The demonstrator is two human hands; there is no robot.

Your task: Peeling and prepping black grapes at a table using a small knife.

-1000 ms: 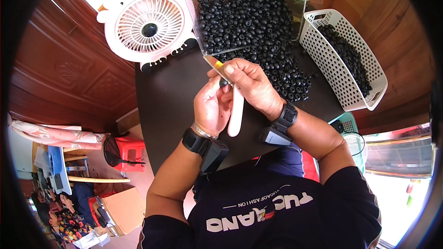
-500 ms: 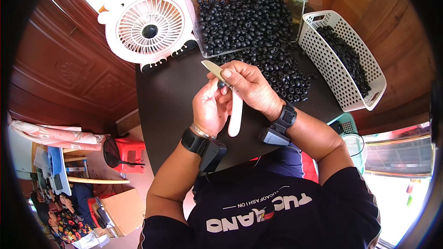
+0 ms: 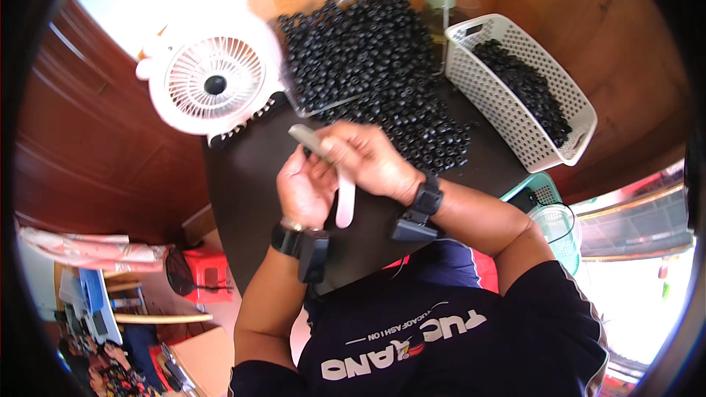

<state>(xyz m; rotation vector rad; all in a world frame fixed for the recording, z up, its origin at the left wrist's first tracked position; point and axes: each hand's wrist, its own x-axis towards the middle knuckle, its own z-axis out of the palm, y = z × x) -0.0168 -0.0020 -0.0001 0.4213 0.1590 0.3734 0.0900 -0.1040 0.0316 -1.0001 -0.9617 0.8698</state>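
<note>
My right hand (image 3: 371,158) grips a small knife (image 3: 345,202) with a pale pink handle. Its handle hangs below the fingers, and the blade points up and to the left, blurred by motion. Just left of it, my left hand (image 3: 304,192) is turned palm up, its fingers curled close under the blade. A dark bit at its fingertips looks like one of the small black pieces with holes; most of it is hidden by the blade. Beyond both hands lies a heap of such pieces (image 3: 423,136), spilling from a clear plastic bin (image 3: 300,106) onto the dark table (image 3: 246,198).
A white fan (image 3: 213,81) stands at the far left. On the right is a white perforated basket (image 3: 507,121) part-filled with black bits. A green basket (image 3: 544,185) sits lower right, a red stool (image 3: 209,276) lower left. Another person sits in the lower left background.
The view has shifted, so the scene sits farther left and lower. Both hands stay together around the knife; the black piece at the left fingertips shows less than before.
</note>
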